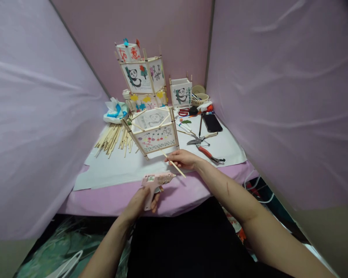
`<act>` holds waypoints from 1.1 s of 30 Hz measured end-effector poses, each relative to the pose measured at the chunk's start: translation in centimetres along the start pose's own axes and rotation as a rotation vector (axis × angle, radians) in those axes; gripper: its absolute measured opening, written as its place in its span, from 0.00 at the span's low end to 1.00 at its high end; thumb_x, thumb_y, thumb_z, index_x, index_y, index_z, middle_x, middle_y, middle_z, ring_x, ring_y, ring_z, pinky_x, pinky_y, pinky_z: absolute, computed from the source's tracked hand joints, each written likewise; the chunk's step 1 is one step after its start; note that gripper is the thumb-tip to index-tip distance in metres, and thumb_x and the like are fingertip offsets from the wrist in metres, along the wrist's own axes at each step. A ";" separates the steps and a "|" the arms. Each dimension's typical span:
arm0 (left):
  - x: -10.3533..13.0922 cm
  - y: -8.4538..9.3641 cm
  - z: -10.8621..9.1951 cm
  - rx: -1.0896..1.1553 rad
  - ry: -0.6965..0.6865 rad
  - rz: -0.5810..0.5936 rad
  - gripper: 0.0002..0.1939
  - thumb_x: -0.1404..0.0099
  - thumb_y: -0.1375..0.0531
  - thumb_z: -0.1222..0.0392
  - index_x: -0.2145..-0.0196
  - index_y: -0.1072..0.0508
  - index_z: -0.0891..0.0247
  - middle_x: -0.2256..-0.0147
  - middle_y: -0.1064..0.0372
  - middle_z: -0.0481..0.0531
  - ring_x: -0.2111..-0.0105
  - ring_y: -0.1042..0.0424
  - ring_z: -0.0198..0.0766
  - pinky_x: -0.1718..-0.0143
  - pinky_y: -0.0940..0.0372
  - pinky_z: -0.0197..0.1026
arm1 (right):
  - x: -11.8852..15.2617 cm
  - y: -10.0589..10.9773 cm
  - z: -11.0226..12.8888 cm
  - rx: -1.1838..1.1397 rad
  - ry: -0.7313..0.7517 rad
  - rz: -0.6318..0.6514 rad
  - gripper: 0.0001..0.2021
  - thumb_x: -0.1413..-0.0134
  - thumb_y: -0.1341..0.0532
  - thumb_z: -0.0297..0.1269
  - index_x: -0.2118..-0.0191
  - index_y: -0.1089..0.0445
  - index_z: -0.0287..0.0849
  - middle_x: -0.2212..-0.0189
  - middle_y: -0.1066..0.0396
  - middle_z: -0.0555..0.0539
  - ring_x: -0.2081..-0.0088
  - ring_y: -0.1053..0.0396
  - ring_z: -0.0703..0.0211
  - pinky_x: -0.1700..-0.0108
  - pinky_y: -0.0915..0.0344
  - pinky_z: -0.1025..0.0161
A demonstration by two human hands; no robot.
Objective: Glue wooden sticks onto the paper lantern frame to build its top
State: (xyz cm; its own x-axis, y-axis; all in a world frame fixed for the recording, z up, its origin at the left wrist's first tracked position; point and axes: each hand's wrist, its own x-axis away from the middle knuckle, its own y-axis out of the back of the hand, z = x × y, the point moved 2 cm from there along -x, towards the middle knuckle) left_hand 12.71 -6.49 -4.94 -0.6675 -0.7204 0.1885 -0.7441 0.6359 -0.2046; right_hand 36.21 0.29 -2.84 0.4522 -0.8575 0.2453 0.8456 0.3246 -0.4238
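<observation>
My left hand is wrapped round the handle of a pink glue gun, its nozzle pointing right over the table's front edge. A thin bamboo stick is pinched in my right hand, slanting down to the right close to the nozzle. Whether nozzle and stick touch, I cannot tell. Just beyond my right hand stands a stick-framed paper lantern with drawings on its panels and sticks laid across its open top. Behind it rises a taller tiered lantern with panda pictures and red characters.
Loose bamboo sticks lie at the left beside a crumpled white and blue bag. At the right are pruning shears, a phone, scissors, a bowl and a small panda lantern. Pink cloth walls enclose the table.
</observation>
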 end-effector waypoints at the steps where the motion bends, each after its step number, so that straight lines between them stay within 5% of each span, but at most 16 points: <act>1: 0.1 0.1 0.1 0.028 -0.018 -0.009 0.35 0.40 0.43 0.28 0.60 0.28 0.66 0.78 0.36 0.47 0.85 0.41 0.30 0.82 0.41 0.36 | 0.0 -0.1 0.0 -0.001 0.000 0.010 0.09 0.48 0.29 0.35 0.66 0.23 0.33 0.78 0.30 0.50 0.81 0.48 0.73 0.81 0.52 0.73; 11: 0.2 -0.4 0.2 0.074 -0.008 0.009 0.33 0.38 0.44 0.30 0.58 0.27 0.66 0.79 0.38 0.45 0.85 0.43 0.29 0.82 0.43 0.36 | 0.3 -0.3 0.3 -0.064 0.005 0.038 0.09 0.47 0.29 0.35 0.66 0.24 0.33 0.78 0.30 0.50 0.81 0.49 0.74 0.81 0.53 0.74; 33: 0.2 -1.1 -1.0 -0.204 0.101 -0.063 0.32 0.36 0.44 0.31 0.56 0.26 0.67 0.74 0.33 0.48 0.79 0.34 0.34 0.73 0.36 0.39 | 0.0 -0.1 -0.2 -0.038 -0.001 0.033 0.08 0.47 0.29 0.32 0.68 0.24 0.31 0.80 0.30 0.51 0.83 0.44 0.75 0.81 0.48 0.75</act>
State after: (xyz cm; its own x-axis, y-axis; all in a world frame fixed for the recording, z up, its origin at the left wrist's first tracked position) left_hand 13.36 -7.07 -3.67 -0.6115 -0.7352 0.2923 -0.7675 0.6410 0.0065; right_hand 36.05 0.18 -2.94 0.4799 -0.8461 0.2319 0.8188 0.3371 -0.4647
